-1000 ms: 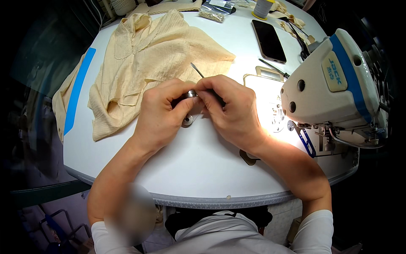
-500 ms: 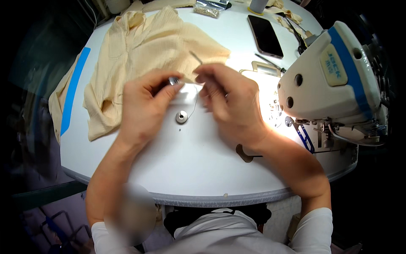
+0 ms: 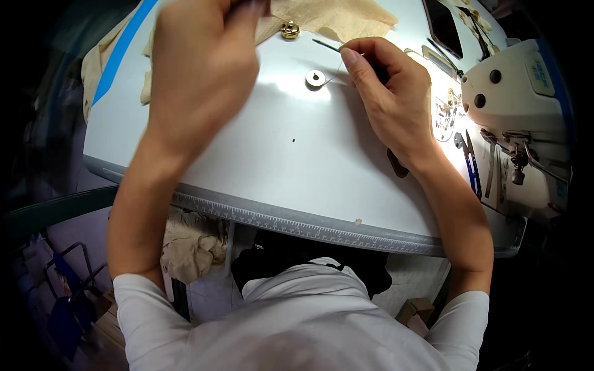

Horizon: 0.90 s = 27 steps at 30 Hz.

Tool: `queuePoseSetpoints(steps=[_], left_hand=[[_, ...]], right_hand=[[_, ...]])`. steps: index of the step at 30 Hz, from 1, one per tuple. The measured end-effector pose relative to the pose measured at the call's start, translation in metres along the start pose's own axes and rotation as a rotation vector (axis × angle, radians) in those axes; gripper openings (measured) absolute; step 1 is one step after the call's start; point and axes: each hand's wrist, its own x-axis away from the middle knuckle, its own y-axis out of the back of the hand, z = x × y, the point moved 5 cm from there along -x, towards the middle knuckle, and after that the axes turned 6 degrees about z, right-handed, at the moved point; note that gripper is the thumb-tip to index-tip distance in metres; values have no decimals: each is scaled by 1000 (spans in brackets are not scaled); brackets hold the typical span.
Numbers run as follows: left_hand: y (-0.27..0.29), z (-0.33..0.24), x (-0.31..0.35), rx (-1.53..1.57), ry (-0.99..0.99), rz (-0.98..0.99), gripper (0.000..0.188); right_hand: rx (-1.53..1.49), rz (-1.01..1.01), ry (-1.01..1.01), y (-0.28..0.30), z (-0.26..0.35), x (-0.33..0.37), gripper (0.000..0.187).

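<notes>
Looks like a sewing workshop, though cannot be pinned down as factory floor or small tailor's room. To judge chiefly by a white sewing machine of industrial build, to the right of the right hand, with strong light falling between the two. Has a white bench with a measuring scale along the near edge, below both hands. Carries a metal bobbin trailing thread just left of the right hand, and cream fabric beyond. Includes a slim dark tool pinched in the right hand. Keeps a crumpled beige cloth under the bench, nearer the body than the left hand.
</notes>
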Motion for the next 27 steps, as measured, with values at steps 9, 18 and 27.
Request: queuePoseSetpoints(steps=[9, 18, 27], left_hand=[[-24, -26, 108, -21, 55, 114, 16], [-32, -39, 122, -302, -98, 20, 20], [-38, -34, 122, -312, -147, 0, 26]], right_hand=[[-274, 290, -90, -1, 16, 30, 14], [-219, 315, -23, -1, 21, 47, 7], [-109, 339, 133, -6, 31, 49, 5]])
